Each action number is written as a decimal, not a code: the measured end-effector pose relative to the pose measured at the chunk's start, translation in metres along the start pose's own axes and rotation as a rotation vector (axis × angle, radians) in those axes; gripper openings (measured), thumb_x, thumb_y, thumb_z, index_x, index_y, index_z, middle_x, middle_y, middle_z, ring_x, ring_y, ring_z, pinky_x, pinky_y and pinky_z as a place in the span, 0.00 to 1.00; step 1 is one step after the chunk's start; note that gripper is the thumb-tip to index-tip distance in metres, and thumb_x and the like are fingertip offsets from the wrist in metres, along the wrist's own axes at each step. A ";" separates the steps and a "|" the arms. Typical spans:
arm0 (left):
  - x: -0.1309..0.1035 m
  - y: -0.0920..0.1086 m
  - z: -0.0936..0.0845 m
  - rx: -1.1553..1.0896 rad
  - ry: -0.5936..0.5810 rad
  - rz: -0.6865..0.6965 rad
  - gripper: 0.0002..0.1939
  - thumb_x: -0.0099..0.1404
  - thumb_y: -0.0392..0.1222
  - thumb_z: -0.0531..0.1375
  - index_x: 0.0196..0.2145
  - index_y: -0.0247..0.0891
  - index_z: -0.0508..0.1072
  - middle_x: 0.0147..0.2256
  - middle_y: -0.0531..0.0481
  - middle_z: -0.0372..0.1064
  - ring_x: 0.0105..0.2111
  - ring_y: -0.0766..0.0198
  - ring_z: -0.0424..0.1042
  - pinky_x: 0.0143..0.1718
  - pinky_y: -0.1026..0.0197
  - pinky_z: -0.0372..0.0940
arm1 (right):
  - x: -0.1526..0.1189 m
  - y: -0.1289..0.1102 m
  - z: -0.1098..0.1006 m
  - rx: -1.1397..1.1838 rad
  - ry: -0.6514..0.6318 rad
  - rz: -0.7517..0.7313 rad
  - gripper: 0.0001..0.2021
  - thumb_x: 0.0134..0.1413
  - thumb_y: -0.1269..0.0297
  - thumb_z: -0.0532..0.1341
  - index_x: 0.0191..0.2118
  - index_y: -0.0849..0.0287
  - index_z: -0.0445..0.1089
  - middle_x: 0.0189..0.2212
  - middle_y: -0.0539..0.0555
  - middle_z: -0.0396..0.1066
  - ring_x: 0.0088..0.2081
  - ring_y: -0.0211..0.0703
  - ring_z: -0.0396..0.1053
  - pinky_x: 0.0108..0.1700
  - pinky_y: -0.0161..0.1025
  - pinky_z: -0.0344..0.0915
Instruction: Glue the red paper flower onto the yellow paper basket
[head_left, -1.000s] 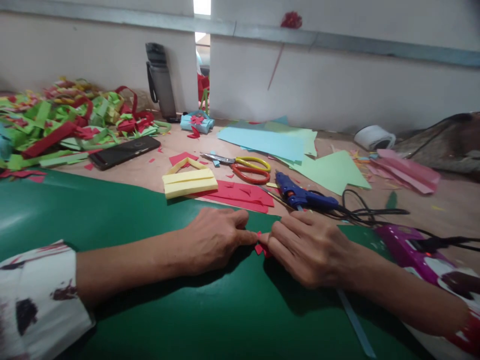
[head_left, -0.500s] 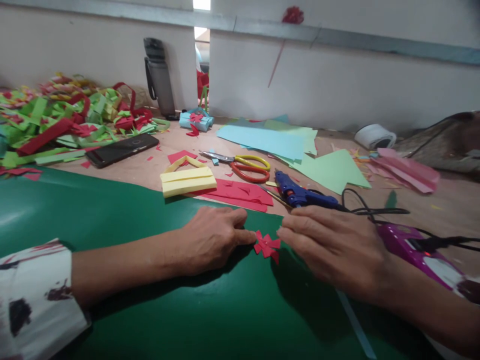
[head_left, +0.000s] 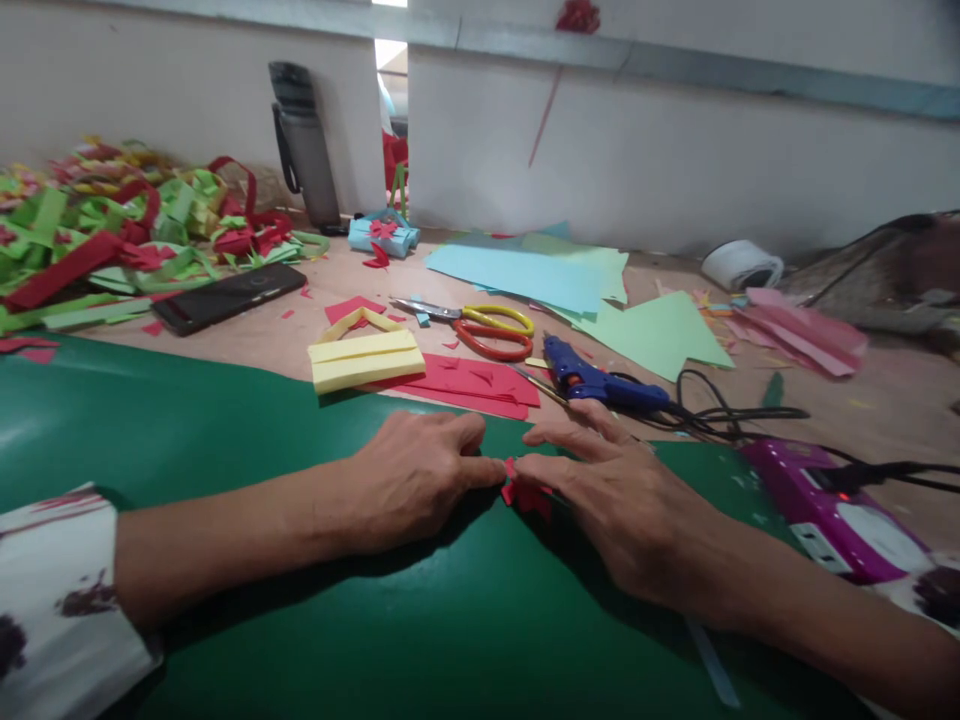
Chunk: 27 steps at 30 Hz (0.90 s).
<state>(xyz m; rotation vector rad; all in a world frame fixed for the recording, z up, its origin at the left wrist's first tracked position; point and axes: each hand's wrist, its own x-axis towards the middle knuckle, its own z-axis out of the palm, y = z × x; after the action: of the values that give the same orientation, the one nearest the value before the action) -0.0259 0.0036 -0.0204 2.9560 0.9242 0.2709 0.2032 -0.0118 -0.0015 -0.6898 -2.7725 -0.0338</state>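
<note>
A small red paper flower [head_left: 525,496] lies on a large dark green sheet [head_left: 225,420] in front of me. My left hand [head_left: 412,475] rests on the sheet with its fingertips pressed against the flower's left edge. My right hand [head_left: 615,500] lies flat with spread fingers, fingertips on the flower's right side and partly covering it. Neither hand lifts the flower off the sheet. Just beyond my right hand lies a blue glue gun [head_left: 592,382] with a black cord.
Behind the green sheet lie a yellow folded paper block [head_left: 365,360], red paper [head_left: 472,385], yellow and orange scissors [head_left: 487,330], blue and green sheets [head_left: 540,270], a black phone [head_left: 229,297], a heap of paper strips [head_left: 112,230], a grey bottle [head_left: 304,140] and a purple power strip [head_left: 832,510].
My right hand, which had drawn back and uncovered the flower half a second ago, has moved left again and laid its fingertips on it. The left hand stayed in place.
</note>
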 end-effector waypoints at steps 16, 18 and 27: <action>-0.003 0.000 0.003 -0.133 0.110 -0.023 0.16 0.66 0.33 0.48 0.43 0.43 0.72 0.30 0.52 0.63 0.26 0.65 0.62 0.25 0.63 0.52 | 0.001 -0.004 -0.002 0.006 -0.037 0.016 0.22 0.51 0.81 0.48 0.53 0.66 0.60 0.39 0.60 0.72 0.48 0.50 0.64 0.57 0.60 0.46; -0.002 0.000 0.003 -0.092 0.077 0.000 0.14 0.66 0.35 0.49 0.44 0.46 0.71 0.31 0.52 0.63 0.26 0.64 0.61 0.23 0.62 0.49 | 0.001 -0.004 -0.002 0.002 -0.033 0.010 0.22 0.51 0.81 0.48 0.53 0.66 0.60 0.39 0.60 0.72 0.49 0.50 0.64 0.57 0.60 0.47; 0.000 -0.001 0.003 0.003 0.010 0.055 0.11 0.64 0.35 0.54 0.42 0.49 0.70 0.32 0.52 0.62 0.27 0.63 0.60 0.21 0.61 0.41 | -0.002 -0.006 -0.005 -0.095 -0.027 -0.116 0.21 0.53 0.80 0.48 0.54 0.70 0.60 0.40 0.61 0.73 0.49 0.53 0.65 0.58 0.61 0.48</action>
<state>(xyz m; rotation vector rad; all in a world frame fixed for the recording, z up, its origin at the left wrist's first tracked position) -0.0258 0.0051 -0.0230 2.9886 0.8464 0.2865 0.2033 -0.0183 0.0029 -0.5555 -2.8490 -0.1824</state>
